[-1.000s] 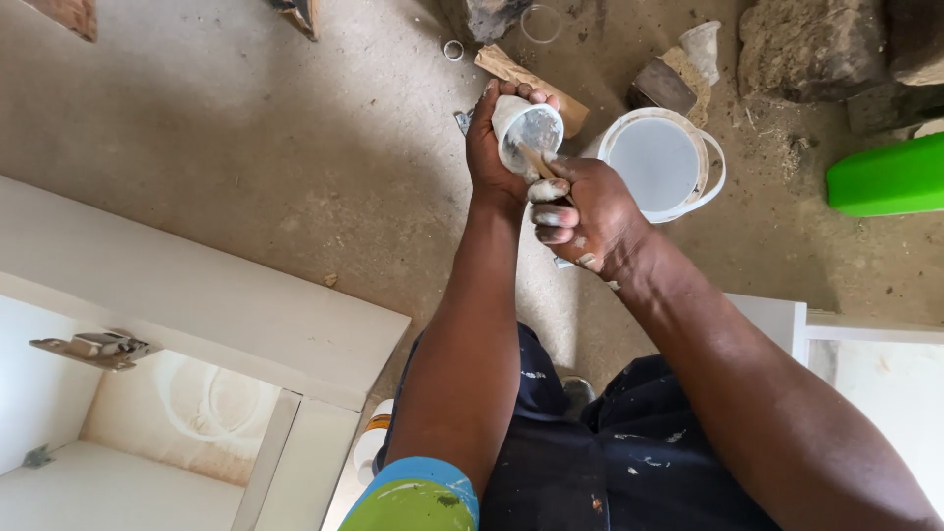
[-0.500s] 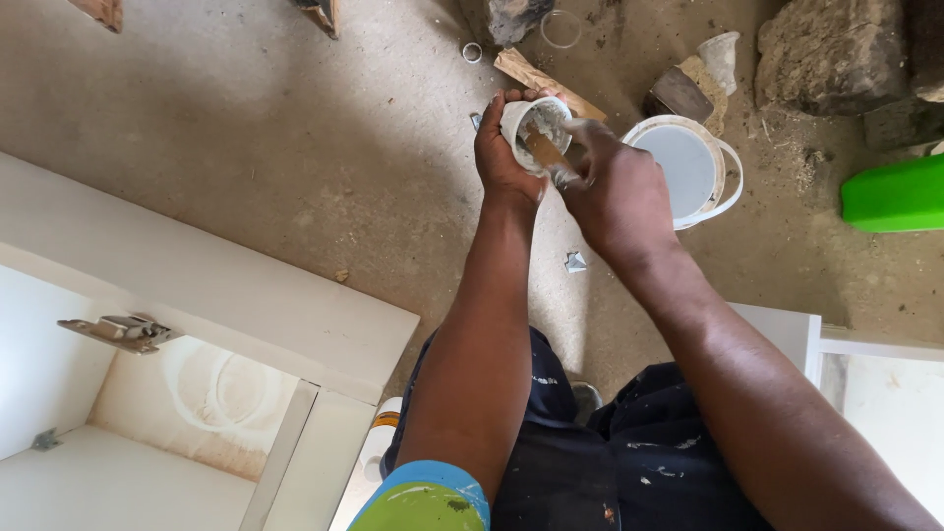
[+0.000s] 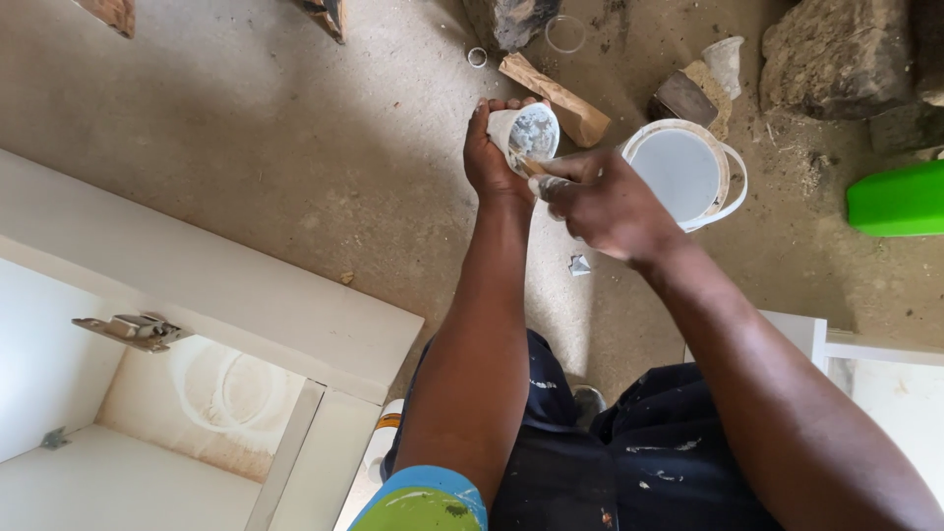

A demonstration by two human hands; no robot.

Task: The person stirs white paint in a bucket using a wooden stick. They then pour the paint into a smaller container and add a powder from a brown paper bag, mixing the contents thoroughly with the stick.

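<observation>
I look down on both hands, which meet over the concrete floor (image 3: pixel 295 147) in the upper middle of the view. My left hand (image 3: pixel 489 157) is closed around a small white cup (image 3: pixel 524 133); the fingers wrap behind it and the opening is tilted toward me, so I see a grey-white smear inside. My right hand (image 3: pixel 605 202) is closed in a fist on a thin wooden stick (image 3: pixel 531 167), and the tip of this stick is at the lower rim of the cup. I cannot tell if the tip goes into the paste or only touches the rim.

Just beside the right hand, on the floor, stands a white bucket (image 3: pixel 683 172) with pale paint inside and a handle lying on its right side. Behind the cup lies a short piece of wood (image 3: pixel 556 98), and farther right there are rough stones (image 3: pixel 836 54). A bright green plastic thing (image 3: pixel 897 200) is at the right edge. On the left lies a white cabinet (image 3: pixel 216 295), open toward me, with a metal hinge (image 3: pixel 133 329) on its inner wall. My dark trousers (image 3: pixel 629 462) carry paint spots.
</observation>
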